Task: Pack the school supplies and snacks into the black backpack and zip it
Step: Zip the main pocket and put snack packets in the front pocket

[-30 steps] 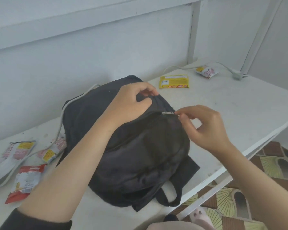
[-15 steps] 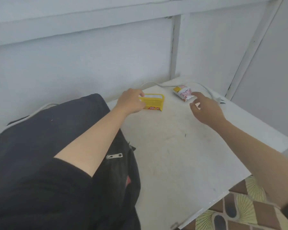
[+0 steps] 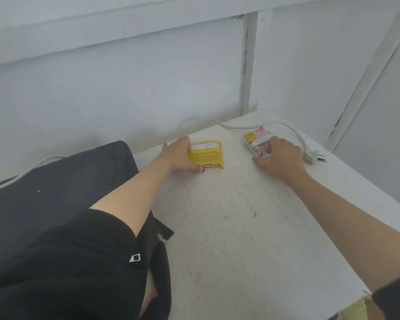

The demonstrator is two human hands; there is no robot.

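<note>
The black backpack [image 3: 62, 185] lies at the left of the white table [image 3: 252, 239], its zip open with a red item showing in the gap near the bottom. At the far side, my left hand [image 3: 179, 157] grips the left end of a yellow snack packet [image 3: 209, 154], which is tipped up off the table. My right hand [image 3: 278, 157] lies over a pink and white snack packet [image 3: 258, 140], fingers curled onto it. Both arms reach forward over the table.
A white cable [image 3: 231, 125] runs along the back wall behind both packets and ends in a plug [image 3: 312, 155] just right of my right hand. The table's right edge drops to a patterned floor [image 3: 353, 310]. White walls close the back and right.
I have left the backpack zip and leaned toward the far side. My left hand took hold of the yellow packet and tipped it up; my right hand came down on the pink packet.
</note>
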